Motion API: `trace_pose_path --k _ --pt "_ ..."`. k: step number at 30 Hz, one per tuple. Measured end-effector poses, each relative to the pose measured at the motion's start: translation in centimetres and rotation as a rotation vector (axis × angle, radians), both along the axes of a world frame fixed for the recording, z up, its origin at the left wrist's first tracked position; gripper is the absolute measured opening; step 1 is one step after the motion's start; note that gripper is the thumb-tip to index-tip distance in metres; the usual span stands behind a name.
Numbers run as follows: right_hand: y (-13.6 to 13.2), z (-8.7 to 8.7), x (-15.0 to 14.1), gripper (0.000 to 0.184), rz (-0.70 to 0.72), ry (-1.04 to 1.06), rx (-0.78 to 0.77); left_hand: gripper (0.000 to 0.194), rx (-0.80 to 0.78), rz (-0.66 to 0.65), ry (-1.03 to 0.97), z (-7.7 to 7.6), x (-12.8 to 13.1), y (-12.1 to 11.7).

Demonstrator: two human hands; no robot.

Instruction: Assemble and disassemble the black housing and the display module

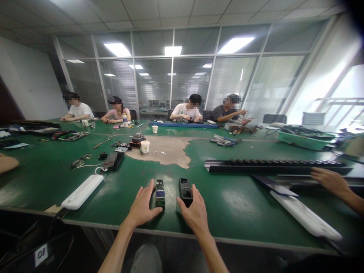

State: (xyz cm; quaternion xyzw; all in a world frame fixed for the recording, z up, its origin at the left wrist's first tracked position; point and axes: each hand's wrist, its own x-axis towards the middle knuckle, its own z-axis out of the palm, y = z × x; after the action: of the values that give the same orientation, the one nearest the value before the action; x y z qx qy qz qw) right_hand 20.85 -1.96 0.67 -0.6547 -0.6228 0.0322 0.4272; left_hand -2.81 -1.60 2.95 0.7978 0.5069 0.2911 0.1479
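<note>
A narrow green circuit board (160, 195) with a blue block on it lies on the table near its front edge. My left hand (142, 204) is beside it with thumb and fingers spread, the index finger along its left side and the thumb near its lower end. To the right, a black plastic casing (185, 189) with rectangular openings is between the thumb and fingers of my right hand (195, 210). The right thumb is at the casing's lower left and the fingers are along its right side. Part of the casing's lower end is hidden by this hand.
White power strips (82, 192) lie left and right on the green table (222, 204). A long black slotted rail (273, 167) lies at right, near a co-worker's hand (330, 182). Paper cups (145, 146) and a green basket (305, 140) stand farther back. Several people sit opposite.
</note>
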Motion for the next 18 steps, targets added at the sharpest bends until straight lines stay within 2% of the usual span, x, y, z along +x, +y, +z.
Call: trace_pose_path --k 11,18 --pt "0.31 -0.51 0.15 0.084 0.009 -0.002 -0.007 0.099 0.008 0.011 0.042 -0.19 0.09 0.21" --pt "0.36 -0.55 0.11 0.086 0.001 -0.034 0.001 0.102 0.036 0.014 -0.072 -0.39 -0.18 0.07"
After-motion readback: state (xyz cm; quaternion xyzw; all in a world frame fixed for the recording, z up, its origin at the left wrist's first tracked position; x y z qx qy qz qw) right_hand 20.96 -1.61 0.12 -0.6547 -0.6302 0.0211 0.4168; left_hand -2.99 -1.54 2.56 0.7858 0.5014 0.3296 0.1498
